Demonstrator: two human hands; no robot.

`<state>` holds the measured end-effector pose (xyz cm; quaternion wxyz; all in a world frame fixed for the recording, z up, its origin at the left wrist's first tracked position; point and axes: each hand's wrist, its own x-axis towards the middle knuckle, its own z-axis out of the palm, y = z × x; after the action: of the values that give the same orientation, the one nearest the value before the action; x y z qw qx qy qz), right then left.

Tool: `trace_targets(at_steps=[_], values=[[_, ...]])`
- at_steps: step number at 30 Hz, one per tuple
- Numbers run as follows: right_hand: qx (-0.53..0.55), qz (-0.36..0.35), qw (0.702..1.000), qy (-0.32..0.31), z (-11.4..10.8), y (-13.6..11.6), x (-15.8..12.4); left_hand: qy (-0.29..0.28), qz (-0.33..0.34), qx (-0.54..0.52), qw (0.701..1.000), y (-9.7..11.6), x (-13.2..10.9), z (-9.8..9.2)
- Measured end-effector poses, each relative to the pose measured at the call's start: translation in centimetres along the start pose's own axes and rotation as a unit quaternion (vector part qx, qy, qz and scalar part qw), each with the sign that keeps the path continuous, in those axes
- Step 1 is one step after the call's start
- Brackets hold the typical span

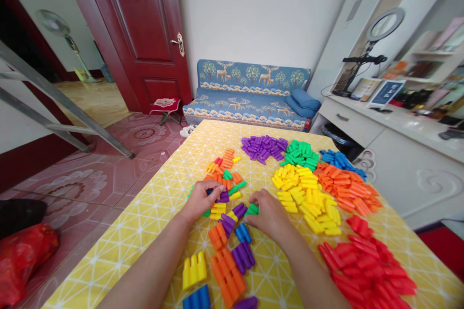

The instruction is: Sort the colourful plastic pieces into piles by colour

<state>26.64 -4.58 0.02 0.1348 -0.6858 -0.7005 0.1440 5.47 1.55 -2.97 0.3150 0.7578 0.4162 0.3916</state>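
Observation:
My left hand (201, 199) is closed at the left of a many-coloured layout of plastic tube blocks. Its fingertips meet at a purple block (224, 197), and a dark blue bit (209, 191) shows between the fingers; which one it grips I cannot tell. My right hand (270, 212) pinches a green block (252, 209), just right of a purple block (239, 210) in the layout. Below the hands lie blue blocks (242, 233), purple blocks (243, 257) and joined orange blocks (227, 275). Farther up the layout are more orange blocks (228, 158) and a long green block (237, 188).
Sorted heaps lie on the right of the yellow tablecloth (145, 217): purple (264, 147), green (300, 154), blue (340, 161), yellow (308, 195), orange (346, 186) and red (366, 268). Yellow blocks (194, 270) sit near my left forearm. A blue sofa (246, 99) stands beyond the table.

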Motion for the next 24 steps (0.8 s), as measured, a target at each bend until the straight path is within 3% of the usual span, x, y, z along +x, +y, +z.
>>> trace_targets(at_steps=[4,7,11,13,17,20,24], values=[[0.072,0.032,0.996,0.052,0.2,0.8,0.6,0.003,-0.002,-0.002,1.000,0.2,0.0,0.0],[0.184,0.024,0.977,0.107,0.5,1.5,1.1,0.005,-0.005,-0.006,1.000,0.3,0.0,0.0],[0.416,0.039,0.903,0.098,0.6,1.3,1.6,0.001,-0.007,-0.004,1.000,0.2,0.0,0.0],[0.481,0.054,0.870,0.091,0.1,0.8,2.0,0.000,-0.008,-0.002,1.000,0.2,0.0,0.0],[0.462,0.011,0.874,0.149,-2.9,0.8,4.5,0.000,-0.007,0.001,1.000,0.1,0.1,-0.1],[0.417,-0.011,0.884,0.211,-5.9,3.0,8.2,0.000,-0.008,-0.002,1.000,0.3,0.0,-0.1],[0.248,0.090,0.915,0.304,-9.2,8.7,13.0,0.001,-0.011,-0.006,1.000,0.4,0.1,-0.1]])
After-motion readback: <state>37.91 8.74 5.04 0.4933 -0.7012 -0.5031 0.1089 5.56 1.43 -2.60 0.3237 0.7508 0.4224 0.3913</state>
